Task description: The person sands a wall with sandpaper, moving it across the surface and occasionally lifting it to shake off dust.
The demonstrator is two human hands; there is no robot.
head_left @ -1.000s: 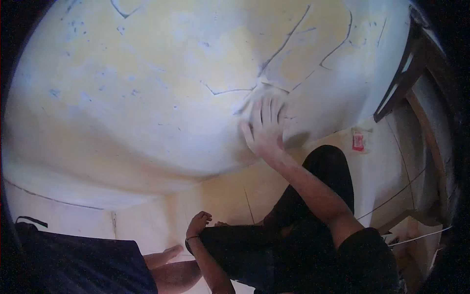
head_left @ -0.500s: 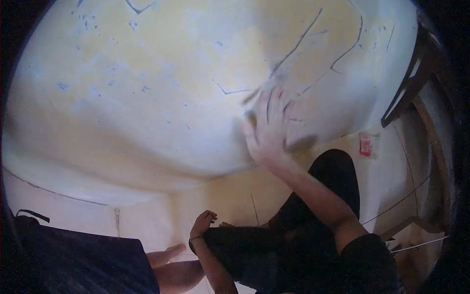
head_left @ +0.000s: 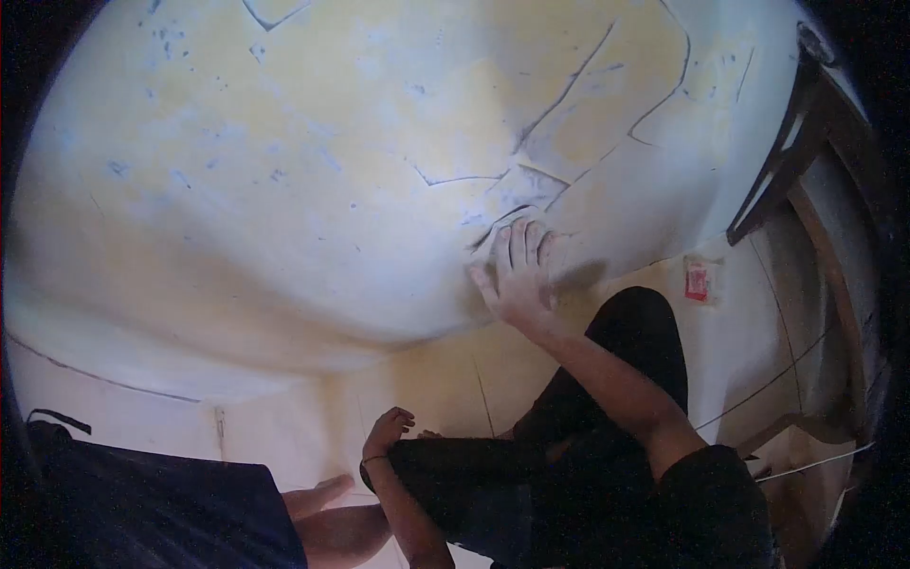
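My right hand presses against the pale, patchy wall, fingers spread over a thin light sheet that looks like sandpaper. One edge of the sheet curls away from the wall and casts a dark shadow line. Just above the fingers, the wall shows cracks and an angular flaked patch. Down on my bent, dark-clothed knee lies my left hand, its fingers loosely bent and apart with nothing in them. A thin band circles that wrist.
Another person's dark shorts and bare leg are at lower left. A red and white packet lies on the tiled floor near the wall. Dark wooden furniture stands at the right, with a thin pale cord below.
My right hand has slid down the wall with the sheet, uncovering the flaked patch above it. My left hand stays on the knee.
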